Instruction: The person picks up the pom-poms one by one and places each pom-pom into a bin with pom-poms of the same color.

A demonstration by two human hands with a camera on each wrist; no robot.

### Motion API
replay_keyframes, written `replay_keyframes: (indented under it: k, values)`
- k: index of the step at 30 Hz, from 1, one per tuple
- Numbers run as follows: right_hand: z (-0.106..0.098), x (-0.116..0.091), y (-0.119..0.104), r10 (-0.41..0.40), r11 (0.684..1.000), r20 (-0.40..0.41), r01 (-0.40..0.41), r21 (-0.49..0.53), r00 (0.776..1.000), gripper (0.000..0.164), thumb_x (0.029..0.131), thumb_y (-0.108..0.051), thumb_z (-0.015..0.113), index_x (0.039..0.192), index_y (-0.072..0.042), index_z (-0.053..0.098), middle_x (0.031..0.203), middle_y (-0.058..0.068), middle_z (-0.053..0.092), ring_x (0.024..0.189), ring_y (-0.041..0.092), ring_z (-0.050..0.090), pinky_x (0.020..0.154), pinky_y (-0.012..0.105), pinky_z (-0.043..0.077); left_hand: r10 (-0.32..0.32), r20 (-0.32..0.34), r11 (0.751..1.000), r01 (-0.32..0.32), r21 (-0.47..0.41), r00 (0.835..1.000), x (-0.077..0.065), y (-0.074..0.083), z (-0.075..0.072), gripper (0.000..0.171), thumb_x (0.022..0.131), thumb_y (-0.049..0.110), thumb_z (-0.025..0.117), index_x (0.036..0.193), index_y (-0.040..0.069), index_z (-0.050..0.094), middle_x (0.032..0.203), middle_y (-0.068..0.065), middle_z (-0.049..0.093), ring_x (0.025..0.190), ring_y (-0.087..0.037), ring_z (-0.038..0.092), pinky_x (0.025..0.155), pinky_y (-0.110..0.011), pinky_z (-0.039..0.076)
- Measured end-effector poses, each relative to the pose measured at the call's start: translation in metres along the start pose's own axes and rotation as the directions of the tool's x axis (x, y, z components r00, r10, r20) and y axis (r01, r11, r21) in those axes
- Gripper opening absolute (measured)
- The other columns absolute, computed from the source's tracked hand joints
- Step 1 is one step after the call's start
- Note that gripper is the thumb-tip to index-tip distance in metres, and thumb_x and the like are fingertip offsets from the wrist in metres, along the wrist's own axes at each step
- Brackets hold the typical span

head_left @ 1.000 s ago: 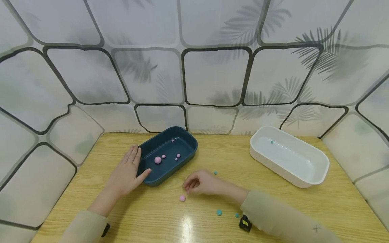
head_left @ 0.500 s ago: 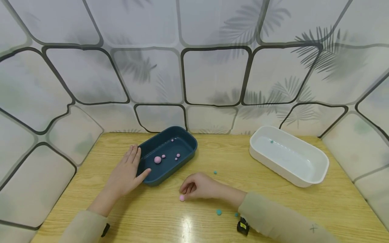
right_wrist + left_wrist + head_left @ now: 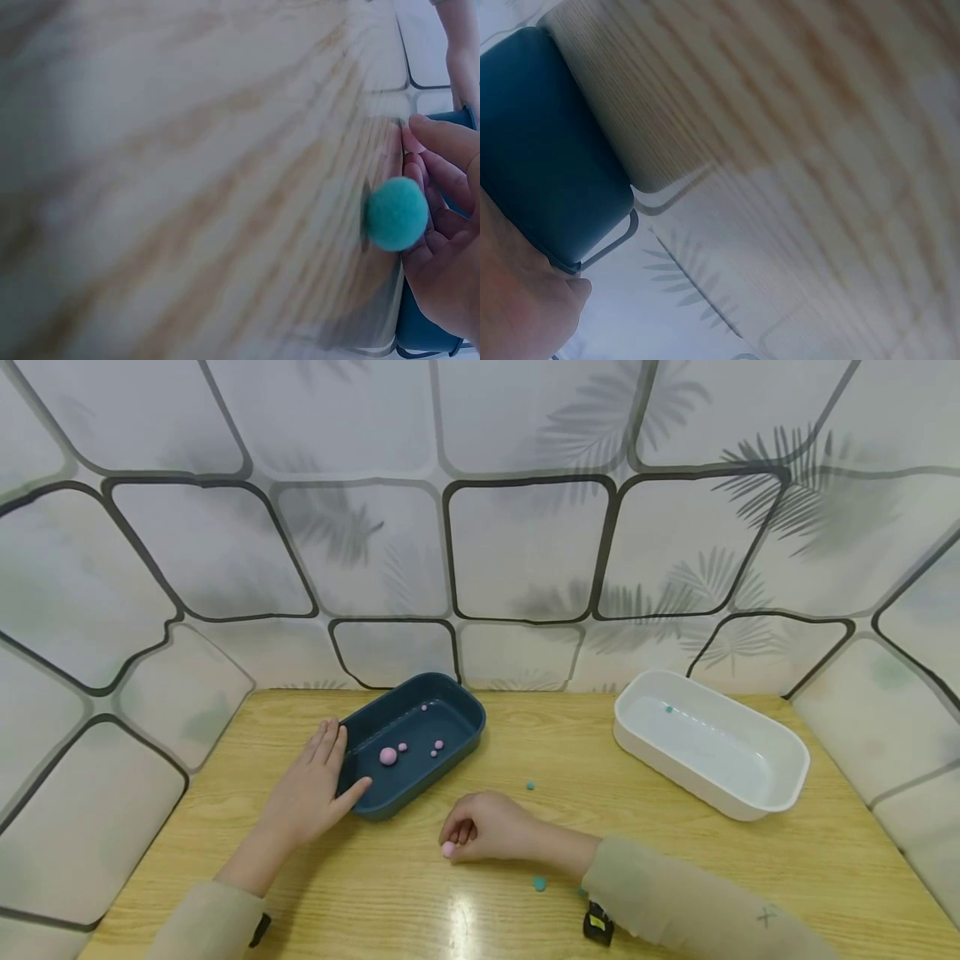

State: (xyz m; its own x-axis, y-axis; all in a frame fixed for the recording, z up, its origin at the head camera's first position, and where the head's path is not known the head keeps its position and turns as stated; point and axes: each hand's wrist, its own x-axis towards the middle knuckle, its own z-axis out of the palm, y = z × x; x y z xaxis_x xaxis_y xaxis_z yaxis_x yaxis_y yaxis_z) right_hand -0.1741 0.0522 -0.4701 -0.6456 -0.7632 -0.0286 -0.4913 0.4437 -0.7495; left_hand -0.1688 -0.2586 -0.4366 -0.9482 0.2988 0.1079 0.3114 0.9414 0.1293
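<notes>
Currently the right hand (image 3: 487, 827) pinches one pink ball (image 3: 447, 850). Thumb spread, the left hand (image 3: 310, 795) touches a dark-blue rectangular tray (image 3: 450, 714) holding five; three teal balls (image 3: 540, 884) dot the wooden tabletop (image 3: 360, 893)

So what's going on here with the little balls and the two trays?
A person's right hand is pinching a pink ball between thumb and fingers, low over the wooden table. Their left hand rests at the edge of the dark blue tray, where five other pink balls lie. The white tray holds one small teal ball, and three more teal balls lie on the table, one partly hidden by the right sleeve.
</notes>
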Motion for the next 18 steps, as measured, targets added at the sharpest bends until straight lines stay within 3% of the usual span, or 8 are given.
replay_keyframes:
  k: [5, 18]
  values:
    - [0.0008, 0.0004, -0.0013, -0.025, 0.999, -0.013, 0.025, -0.043, 1.000, 0.007, 0.091, -0.015, 0.086, 0.097, -0.014, 0.082, 0.088, -0.005, 0.072, 0.075, -0.011, 0.056, 0.071, 0.009, 0.052, 0.000, -0.002, 1.000, 0.000, 0.006, 1.000, -0.0001, -0.0003, 0.0003, 0.091, 0.106, 0.051, 0.058, 0.161, -0.014, 0.028, 0.171, -0.035, 0.023, 0.161, -0.051, 0.021, 0.130, -0.062, 0.027]
    - [-0.0031, -0.0009, -0.0036, 0.006, 1.000, -0.010, -0.005, 0.030, 1.000, 0.004, 0.091, -0.013, 0.085, 0.094, -0.012, 0.082, 0.087, -0.005, 0.071, 0.074, -0.010, 0.056, 0.071, 0.011, 0.054, 0.001, -0.008, 1.000, -0.001, 0.012, 1.000, 0.0002, -0.0014, 0.0009, 0.090, 0.106, 0.050, 0.059, 0.161, -0.015, 0.029, 0.171, -0.034, 0.023, 0.161, -0.051, 0.021, 0.130, -0.062, 0.027]
